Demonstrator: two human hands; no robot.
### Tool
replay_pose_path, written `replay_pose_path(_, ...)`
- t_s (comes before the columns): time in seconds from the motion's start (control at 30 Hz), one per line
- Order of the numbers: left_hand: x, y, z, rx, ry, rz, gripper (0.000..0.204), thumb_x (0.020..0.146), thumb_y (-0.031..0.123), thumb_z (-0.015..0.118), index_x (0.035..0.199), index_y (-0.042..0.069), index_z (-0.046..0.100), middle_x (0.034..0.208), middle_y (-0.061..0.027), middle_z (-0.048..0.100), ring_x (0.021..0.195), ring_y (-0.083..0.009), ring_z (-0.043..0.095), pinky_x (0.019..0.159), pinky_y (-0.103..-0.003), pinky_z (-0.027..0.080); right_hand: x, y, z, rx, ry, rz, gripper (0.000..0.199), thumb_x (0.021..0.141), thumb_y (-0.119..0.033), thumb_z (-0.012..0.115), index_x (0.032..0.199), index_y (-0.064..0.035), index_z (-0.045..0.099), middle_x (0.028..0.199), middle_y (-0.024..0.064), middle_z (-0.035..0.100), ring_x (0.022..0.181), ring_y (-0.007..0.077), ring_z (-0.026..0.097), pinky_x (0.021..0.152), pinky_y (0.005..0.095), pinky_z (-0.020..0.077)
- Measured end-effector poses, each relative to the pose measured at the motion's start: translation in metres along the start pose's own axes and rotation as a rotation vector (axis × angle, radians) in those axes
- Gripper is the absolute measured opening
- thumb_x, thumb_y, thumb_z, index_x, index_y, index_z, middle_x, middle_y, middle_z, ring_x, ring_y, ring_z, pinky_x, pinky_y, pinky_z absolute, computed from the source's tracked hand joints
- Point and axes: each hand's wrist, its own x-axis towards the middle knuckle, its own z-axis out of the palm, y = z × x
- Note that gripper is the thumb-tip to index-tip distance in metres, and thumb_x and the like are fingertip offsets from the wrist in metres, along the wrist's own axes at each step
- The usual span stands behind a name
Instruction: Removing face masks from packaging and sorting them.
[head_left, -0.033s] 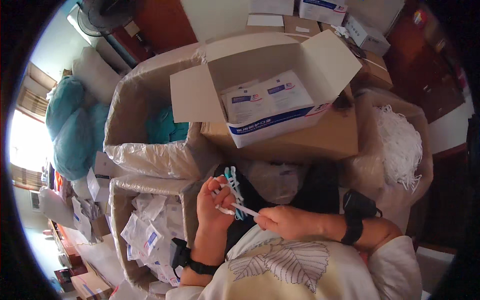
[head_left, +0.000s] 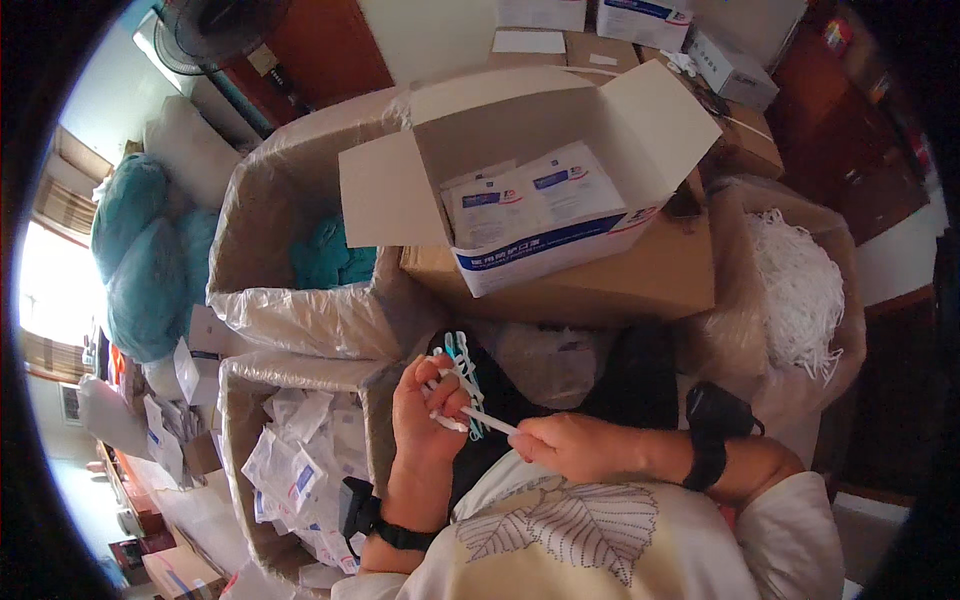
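Note:
My left hand (head_left: pixel 425 415) is above my lap with its fingers curled shut around white elastic straps. Just behind those fingers, a bundle of teal and white loops (head_left: pixel 460 358) sticks up and hangs down beside the palm; what it belongs to is mostly hidden. A white strap (head_left: pixel 488 420) runs taut from the left fingers across to my right hand (head_left: pixel 575 443), which pinches its end between thumb and forefinger. Both hands are in front of my pale shirt, and each wrist wears a black strap with a small dark device.
An open white carton (head_left: pixel 560 245) with flat white packets (head_left: pixel 575 180) stands on a brown box (head_left: pixel 640 285) ahead. Plastic-lined boxes hold teal pieces (head_left: pixel 335 255) and loose packets (head_left: pixel 290 470) on the left. White cords (head_left: pixel 795 290) fill another lined box at right.
The teal and white bundle by my left hand has shifted slightly to the left. Both hands keep nearly the same place and grip.

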Motion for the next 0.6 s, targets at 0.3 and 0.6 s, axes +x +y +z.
replay_pose_path(0.3,-0.003,-0.026,0.008,0.541,0.154,0.132,0.023,0.088,0.023,0.043,0.074,0.007,0.052,0.071,-0.0008,0.051,0.044,-0.005,0.032,0.04,-0.02,0.026,-0.006,0.005,-0.002,0.042,-0.041,0.022,0.034,0.091,-0.029,0.039,0.083,0.0007,0.051,0.069,0.016,0.056,0.063,0.0261,0.055,0.061,0.0374,0.0434)
replay_pose_path(0.6,-0.005,-0.057,0.002,0.785,0.061,0.157,0.027,0.09,0.026,0.04,0.083,0.005,0.054,0.062,0.0034,0.04,0.051,-0.0041,0.034,0.046,-0.019,0.027,0.02,0.034,0.0,0.439,-0.133,0.089,0.036,0.092,-0.036,0.039,0.082,-0.0046,0.053,0.07,0.0007,0.05,0.065,0.0109,0.05,0.061,0.0265,0.0423)
